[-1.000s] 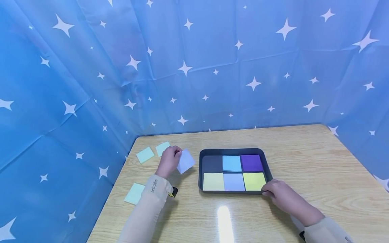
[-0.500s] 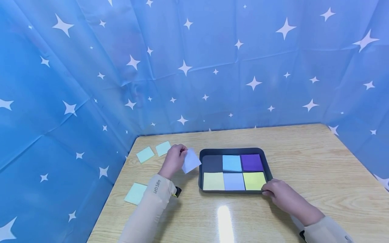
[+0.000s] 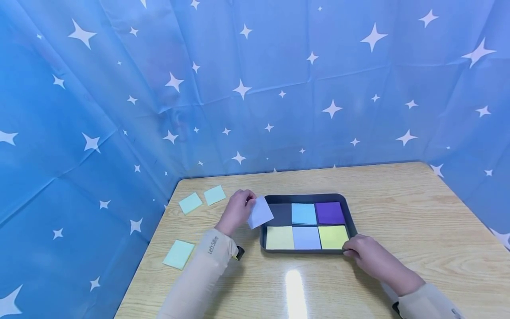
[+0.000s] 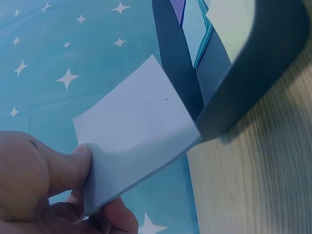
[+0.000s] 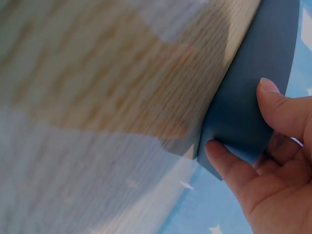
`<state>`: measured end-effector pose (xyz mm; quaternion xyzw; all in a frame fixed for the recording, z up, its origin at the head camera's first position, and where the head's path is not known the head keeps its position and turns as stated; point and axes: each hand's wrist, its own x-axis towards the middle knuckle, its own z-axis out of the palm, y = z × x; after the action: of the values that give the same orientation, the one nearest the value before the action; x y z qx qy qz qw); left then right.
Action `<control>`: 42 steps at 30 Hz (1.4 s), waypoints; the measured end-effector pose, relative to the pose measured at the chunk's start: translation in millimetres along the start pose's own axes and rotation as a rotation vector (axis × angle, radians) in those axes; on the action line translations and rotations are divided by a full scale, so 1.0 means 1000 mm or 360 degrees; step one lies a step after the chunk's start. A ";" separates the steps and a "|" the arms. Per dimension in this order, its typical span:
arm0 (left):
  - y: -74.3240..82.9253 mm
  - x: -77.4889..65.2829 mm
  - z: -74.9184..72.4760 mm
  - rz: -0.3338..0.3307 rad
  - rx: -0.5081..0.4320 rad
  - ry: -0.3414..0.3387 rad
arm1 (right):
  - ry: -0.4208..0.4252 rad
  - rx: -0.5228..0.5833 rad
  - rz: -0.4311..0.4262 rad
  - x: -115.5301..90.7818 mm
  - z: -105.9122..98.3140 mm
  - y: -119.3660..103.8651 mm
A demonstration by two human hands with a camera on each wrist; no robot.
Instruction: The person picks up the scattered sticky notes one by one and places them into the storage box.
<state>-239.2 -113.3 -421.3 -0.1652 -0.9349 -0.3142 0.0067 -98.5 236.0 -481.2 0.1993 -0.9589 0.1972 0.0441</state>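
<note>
Between thumb and fingers my left hand (image 3: pixel 237 208) pinches a pale lavender sticky note pad (image 3: pixel 260 213) by one edge. The pad is tilted, and overlaps the left rim of a dark tray (image 3: pixel 303 198) in the head view; in the left wrist view its thin stacked edge (image 4: pixel 141 181) shows. Inside the tray lie sticky note pads in two rows: light blue (image 3: pixel 304 214) and purple (image 3: pixel 330 213) behind, cream (image 3: pixel 280 238), lavender (image 3: pixel 306 238) and yellow (image 3: pixel 333 237) in front. The back left place shows bare tray floor. My right hand (image 3: pixel 366 254) grips the tray's front right corner.
On the left of the wooden table (image 3: pixel 398 208) lie mint green sticky note pads, two at the back (image 3: pixel 190 203) and one (image 3: pixel 178 254) nearer, beside my left sleeve. A blue curtain (image 3: pixel 295 110) with white stars hangs behind the table and along its left side.
My left hand has carried the lavender pad rightward, from over the table to the tray's left rim. The right hand has stayed at the tray's corner.
</note>
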 end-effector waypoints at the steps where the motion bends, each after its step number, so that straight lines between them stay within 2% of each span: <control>1: 0.001 0.000 0.001 0.0014 0.0008 -0.0006 | -0.0002 0.0001 0.0003 0.000 0.000 0.000; 10: 0.012 -0.001 0.009 0.0073 -0.0011 -0.0041 | 0.0004 0.0002 -0.0020 0.000 0.000 -0.001; 16: 0.020 0.000 0.015 0.0118 -0.0033 -0.0067 | -0.0015 0.0019 0.0017 0.000 -0.001 -0.001; 23: 0.028 -0.002 0.021 0.0098 -0.0023 -0.0147 | 0.0013 0.0002 -0.0019 0.000 0.001 -0.001; 30: 0.040 -0.002 0.029 0.0157 -0.0085 -0.0233 | 0.0033 -0.0020 -0.0005 -0.001 0.001 -0.001; 42: 0.061 -0.004 0.042 0.0225 -0.0060 -0.0370 | 0.0037 -0.0016 -0.0039 -0.001 0.002 0.000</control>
<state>-213.1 -44.2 -419.8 -0.2660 -0.9093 -0.3091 -0.0826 -97.8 235.9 -483.2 0.2084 -0.9567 0.1943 0.0587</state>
